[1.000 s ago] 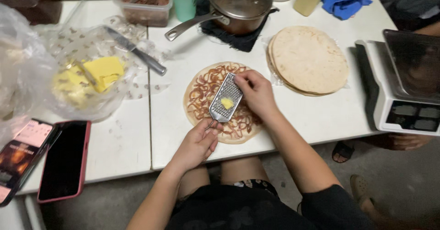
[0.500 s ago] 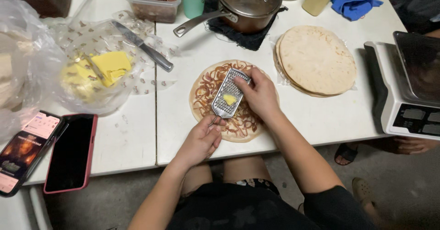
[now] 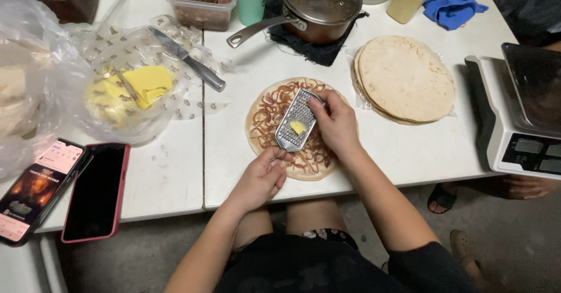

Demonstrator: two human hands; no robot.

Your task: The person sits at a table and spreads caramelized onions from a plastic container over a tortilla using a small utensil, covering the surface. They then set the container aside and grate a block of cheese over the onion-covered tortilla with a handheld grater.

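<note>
At the centre of the frame the person is grating cheese over a sauced tortilla (image 3: 292, 130), a flat round disc swirled with reddish-brown sauce that lies on the white table (image 3: 409, 153). The left hand (image 3: 260, 179) has its fingers curled tight on the lower handle end of a small metal grater (image 3: 297, 123), a narrow perforated paddle held tilted over the disc. The right hand (image 3: 338, 122) has its fingers pinched on a small yellow piece of cheese (image 3: 298, 127), pressing it against the grater's rough face. The step in hand looks like the grating itself; judging by the bare sauce, the next stroke calls for steady pressure and a firm handle hold. To the right sits a stack of plain pale tortillas (image 3: 406, 78), matte and floury. In the upper left, soft yellow cheese blocks (image 3: 146, 82) rest in crinkled clear plastic beside a steel-handled knife (image 3: 187, 58).
</note>
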